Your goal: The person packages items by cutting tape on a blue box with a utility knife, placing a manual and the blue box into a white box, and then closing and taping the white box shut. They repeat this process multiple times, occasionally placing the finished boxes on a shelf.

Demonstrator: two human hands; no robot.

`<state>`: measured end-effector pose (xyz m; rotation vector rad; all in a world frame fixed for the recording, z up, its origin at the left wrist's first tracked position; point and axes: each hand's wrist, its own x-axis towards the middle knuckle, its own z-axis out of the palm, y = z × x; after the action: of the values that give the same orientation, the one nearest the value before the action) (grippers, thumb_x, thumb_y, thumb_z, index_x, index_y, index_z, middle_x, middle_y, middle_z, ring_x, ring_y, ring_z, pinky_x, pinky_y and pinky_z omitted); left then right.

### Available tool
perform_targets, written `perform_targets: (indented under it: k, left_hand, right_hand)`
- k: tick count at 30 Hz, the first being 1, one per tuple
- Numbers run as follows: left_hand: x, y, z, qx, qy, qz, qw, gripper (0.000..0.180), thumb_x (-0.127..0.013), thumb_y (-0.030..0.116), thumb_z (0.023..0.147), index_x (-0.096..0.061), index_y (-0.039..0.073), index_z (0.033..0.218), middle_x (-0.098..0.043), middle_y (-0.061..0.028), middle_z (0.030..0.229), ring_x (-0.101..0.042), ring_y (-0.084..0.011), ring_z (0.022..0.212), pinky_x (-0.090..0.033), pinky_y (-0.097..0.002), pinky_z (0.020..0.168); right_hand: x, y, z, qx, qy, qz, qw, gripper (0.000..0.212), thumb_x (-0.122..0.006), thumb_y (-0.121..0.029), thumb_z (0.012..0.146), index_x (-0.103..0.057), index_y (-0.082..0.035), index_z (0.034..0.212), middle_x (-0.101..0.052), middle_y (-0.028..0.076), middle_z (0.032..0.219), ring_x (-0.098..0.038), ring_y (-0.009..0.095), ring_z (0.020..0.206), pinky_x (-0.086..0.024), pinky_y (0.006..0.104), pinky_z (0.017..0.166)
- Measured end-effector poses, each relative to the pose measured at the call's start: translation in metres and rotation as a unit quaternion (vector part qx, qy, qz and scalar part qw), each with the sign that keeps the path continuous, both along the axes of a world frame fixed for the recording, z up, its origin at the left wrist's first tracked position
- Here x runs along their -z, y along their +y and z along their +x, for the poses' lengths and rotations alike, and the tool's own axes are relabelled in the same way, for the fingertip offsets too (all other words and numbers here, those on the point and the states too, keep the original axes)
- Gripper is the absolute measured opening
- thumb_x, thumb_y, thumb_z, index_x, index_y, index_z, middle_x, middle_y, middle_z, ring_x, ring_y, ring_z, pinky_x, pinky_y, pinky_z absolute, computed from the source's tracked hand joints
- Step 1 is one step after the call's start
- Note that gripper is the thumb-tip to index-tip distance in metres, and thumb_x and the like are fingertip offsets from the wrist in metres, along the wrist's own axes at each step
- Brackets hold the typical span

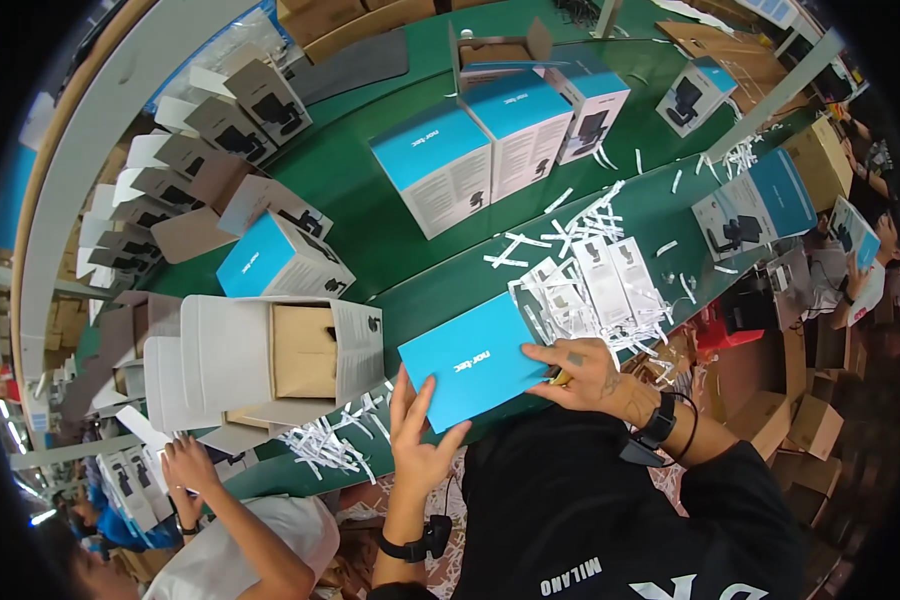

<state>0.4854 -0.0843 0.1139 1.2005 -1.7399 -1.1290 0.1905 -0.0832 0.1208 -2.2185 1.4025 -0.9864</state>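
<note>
A carton box (475, 362) with a bright blue face turned up lies before me at the near edge of the green table. My left hand (422, 432) is closed round its left near corner, the thumb along the front edge. At the right edge my right hand (582, 375) grips the same box, thumb on the blue face. A small yellow thing (562, 378) shows under the right fingers; its kind is hidden. Just beyond the box lie several flat printed cards (602, 280) among white paper strips (545, 315).
Left stands an open carton (360, 350) with brown cardboard inside. Blue-topped boxes (432, 140) stand across the table, one more (285, 258) at the left. Paper strips (335, 445) lie heaped nearby. Another person's hands (188, 470) work at lower left; a further person (865, 270) is far right.
</note>
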Motion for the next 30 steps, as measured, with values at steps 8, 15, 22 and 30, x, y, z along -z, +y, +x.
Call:
perform_targets:
  k: [8,15,22,30]
  left_hand:
    - [0.001,0.003,0.001,-0.02,0.123,0.107,0.986,0.061,-0.076,-0.005,0.082,-0.058,-0.001,0.14,-0.023,-0.0214,0.165,-0.043,-0.0389,0.144,-0.051,-0.0449,0.106]
    - [0.004,0.001,0.014,0.066,0.007,0.001,0.998,0.055,-0.07,-0.004,0.087,-0.059,0.0,0.14,-0.018,-0.0255,0.166,-0.034,-0.0441,0.148,-0.037,-0.053,0.116]
    - [-0.051,-0.004,-0.01,0.14,-0.4,-0.214,0.88,0.066,-0.071,0.028,0.091,-0.05,0.01,0.15,-0.021,-0.0283,0.165,-0.025,-0.0495,0.15,-0.022,-0.0708,0.116]
    - [-0.027,-0.022,-0.063,0.179,-0.464,-0.227,0.837,0.09,-0.078,0.046,0.081,-0.041,0.01,0.155,-0.022,-0.0301,0.163,-0.021,-0.053,0.15,-0.017,-0.0754,0.113]
  right_hand:
    - [0.001,0.018,0.001,0.002,-0.025,0.034,0.999,0.057,-0.087,-0.014,0.075,-0.068,-0.013,0.129,-0.059,0.005,0.073,-0.059,0.024,0.056,-0.049,0.0336,0.051]
    - [0.029,0.019,-0.003,0.002,-0.093,-0.089,0.992,0.051,-0.085,-0.007,0.075,-0.072,-0.014,0.124,-0.06,0.001,0.076,-0.057,0.019,0.054,-0.047,0.0313,0.048]
    - [0.036,0.006,-0.012,-0.071,-0.017,-0.163,0.984,0.047,-0.083,-0.007,0.075,-0.073,-0.013,0.12,-0.054,-0.002,0.069,-0.05,0.015,0.05,-0.036,0.0286,0.044]
    - [0.03,-0.001,-0.012,-0.111,-0.01,-0.177,0.978,0.036,-0.089,-0.015,0.074,-0.075,-0.009,0.106,-0.053,-0.002,0.065,-0.051,0.014,0.048,-0.037,0.0279,0.044]
